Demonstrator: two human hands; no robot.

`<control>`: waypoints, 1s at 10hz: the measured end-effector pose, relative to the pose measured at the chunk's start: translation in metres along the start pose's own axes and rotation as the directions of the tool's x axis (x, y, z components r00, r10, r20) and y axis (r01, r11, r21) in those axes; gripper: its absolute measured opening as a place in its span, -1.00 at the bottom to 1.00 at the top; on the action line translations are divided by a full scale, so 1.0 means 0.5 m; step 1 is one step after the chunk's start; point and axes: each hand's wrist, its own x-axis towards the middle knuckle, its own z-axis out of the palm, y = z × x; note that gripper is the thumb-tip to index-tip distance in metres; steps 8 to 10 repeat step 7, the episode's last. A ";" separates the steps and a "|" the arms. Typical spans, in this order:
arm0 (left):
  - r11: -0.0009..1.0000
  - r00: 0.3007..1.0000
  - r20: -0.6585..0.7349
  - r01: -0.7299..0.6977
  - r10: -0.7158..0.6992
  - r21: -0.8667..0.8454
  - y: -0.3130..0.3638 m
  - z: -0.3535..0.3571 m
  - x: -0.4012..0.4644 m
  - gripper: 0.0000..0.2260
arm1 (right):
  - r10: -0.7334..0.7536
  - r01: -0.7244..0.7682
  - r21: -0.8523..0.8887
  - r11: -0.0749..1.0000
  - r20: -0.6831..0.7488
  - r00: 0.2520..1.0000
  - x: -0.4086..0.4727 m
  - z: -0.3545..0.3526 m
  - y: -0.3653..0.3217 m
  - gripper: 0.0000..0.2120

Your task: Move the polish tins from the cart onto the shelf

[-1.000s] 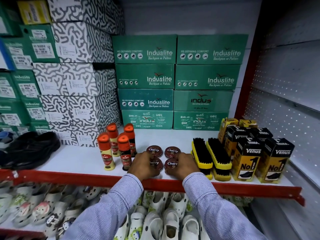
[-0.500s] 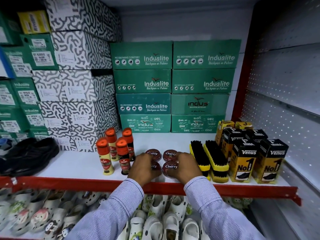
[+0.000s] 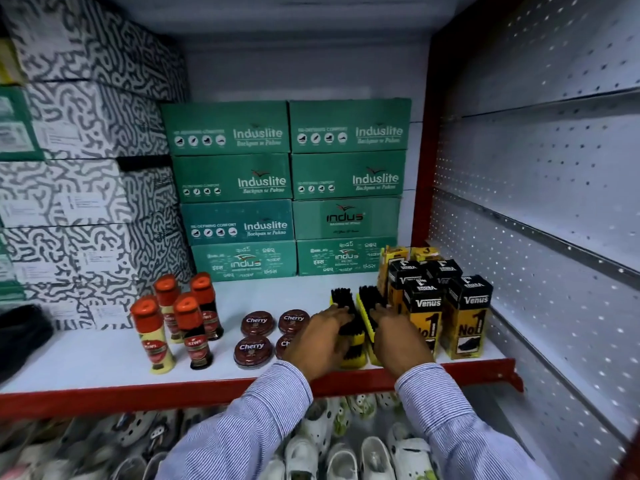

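Observation:
Several round dark-red Cherry polish tins stand in a square on the white shelf [image 3: 104, 355]: two at the back [image 3: 256, 322] [image 3: 293, 320], one at the front left [image 3: 252, 351], and a front right tin [image 3: 284, 344] half hidden by my left wrist. Both my hands are off the tins, just to their right. My left hand [image 3: 322, 341] lies over the left yellow shoe brush [image 3: 343, 299], fingers curled on its black bristles. My right hand [image 3: 398, 341] covers the right shoe brush [image 3: 370, 297] the same way.
Kiwi liquid polish bottles [image 3: 188, 327] stand left of the tins. Black-and-yellow Venus boxes [image 3: 464, 317] fill the shelf's right end against the pegboard wall [image 3: 554, 237]. Green Induslite boxes [image 3: 287, 188] are stacked behind. White clogs [image 3: 346, 455] lie on the lower shelf.
Both hands have let go of the front two tins and moved right onto the two shoe brushes. The view has shifted right and closer.

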 end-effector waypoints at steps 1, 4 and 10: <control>1.000 1.000 0.002 0.029 -0.029 0.004 -0.001 0.003 0.000 -0.54 | 0.010 -0.010 -0.004 1.000 -0.011 1.000 0.003 0.013 0.009 -0.57; 0.999 0.999 -0.009 0.036 -0.036 0.037 0.001 0.004 -0.020 -0.56 | -0.045 0.044 -0.041 0.998 -0.031 0.999 0.006 0.029 0.008 -0.59; 0.976 0.987 -0.158 0.046 -0.012 0.213 0.000 -0.049 -0.035 -0.46 | -0.113 0.129 0.049 0.990 -0.250 0.962 -0.011 -0.039 -0.029 -0.48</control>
